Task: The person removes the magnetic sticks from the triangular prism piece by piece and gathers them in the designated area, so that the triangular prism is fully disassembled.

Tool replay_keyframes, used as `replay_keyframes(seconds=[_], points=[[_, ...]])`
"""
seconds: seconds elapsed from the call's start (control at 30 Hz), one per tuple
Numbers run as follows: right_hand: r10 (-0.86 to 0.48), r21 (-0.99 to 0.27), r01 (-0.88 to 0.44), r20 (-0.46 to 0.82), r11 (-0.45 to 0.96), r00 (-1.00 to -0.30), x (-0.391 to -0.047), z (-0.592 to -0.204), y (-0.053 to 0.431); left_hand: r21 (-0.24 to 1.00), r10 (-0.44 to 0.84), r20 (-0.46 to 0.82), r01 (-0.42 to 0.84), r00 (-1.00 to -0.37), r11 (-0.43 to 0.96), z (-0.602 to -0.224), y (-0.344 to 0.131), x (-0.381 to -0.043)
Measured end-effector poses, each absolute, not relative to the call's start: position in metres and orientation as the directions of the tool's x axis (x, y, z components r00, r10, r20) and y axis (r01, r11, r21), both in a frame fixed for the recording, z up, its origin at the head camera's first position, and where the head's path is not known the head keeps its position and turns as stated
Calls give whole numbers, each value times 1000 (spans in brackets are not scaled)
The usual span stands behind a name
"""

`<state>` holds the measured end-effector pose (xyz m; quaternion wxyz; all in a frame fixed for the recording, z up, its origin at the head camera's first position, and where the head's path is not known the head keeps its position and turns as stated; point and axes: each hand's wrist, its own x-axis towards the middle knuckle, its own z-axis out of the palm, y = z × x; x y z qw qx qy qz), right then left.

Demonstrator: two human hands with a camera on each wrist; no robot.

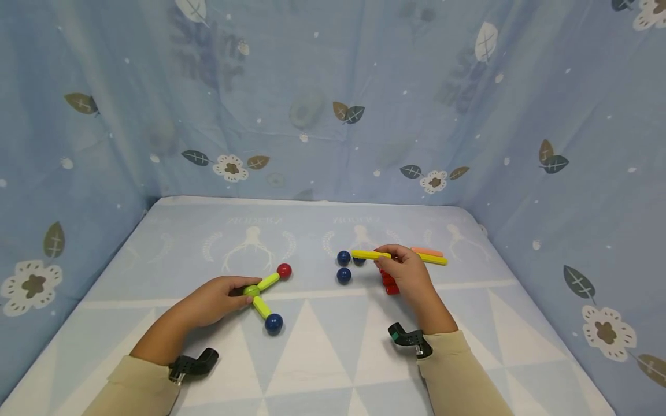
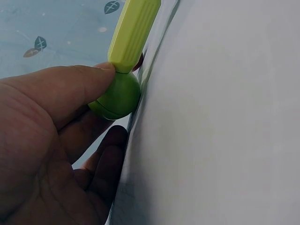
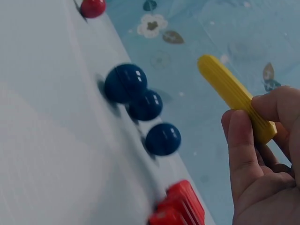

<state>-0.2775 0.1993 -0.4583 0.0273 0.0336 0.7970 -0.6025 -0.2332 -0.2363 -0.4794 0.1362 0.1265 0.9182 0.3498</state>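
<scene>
My left hand [image 1: 215, 300] pinches a green ball [image 1: 252, 291] between thumb and fingers. Two lime-green rods join that ball: one rod [image 1: 269, 281] leads to a red ball [image 1: 284, 271], the other [image 1: 262, 307] to a dark blue ball [image 1: 273, 324]. In the left wrist view a lime rod [image 2: 134, 35] rises from the green ball [image 2: 118, 97]. My right hand [image 1: 408, 276] pinches a yellow rod [image 1: 366, 254] near one end, raised above the table in the right wrist view, where its other end [image 3: 218, 75] points away from the fingers.
Loose dark blue balls [image 3: 125, 83] sit left of my right hand. Red rods [image 1: 388, 282] lie partly hidden beneath that hand. Beyond it are another yellow rod [image 1: 434, 260] and an orange one [image 1: 426, 252]. Patterned curtains [image 1: 333, 144] stand behind the table and at both sides.
</scene>
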Motion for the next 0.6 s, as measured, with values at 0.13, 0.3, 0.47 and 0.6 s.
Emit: replay_keyframes(seconds=[0.13,0.3,0.47,0.6], points=[[76,-951,96,-77,295,-994,-279,-461,219,682,330,-152,143,-932,718,-478,-237,-233],[123,-976,50,-25,212,-992,-283,-468,242,672,329,-153,147,-932,726,-477,-235,-233],[175,-994,21,-2,105,-985,-283,-474,258,667,328,-159,144,-931,731,-477,-235,-231],[226,-997,38,-21,68,-974,-284,-477,271,673,333,-158,145,-929,725,-477,-236,-232]])
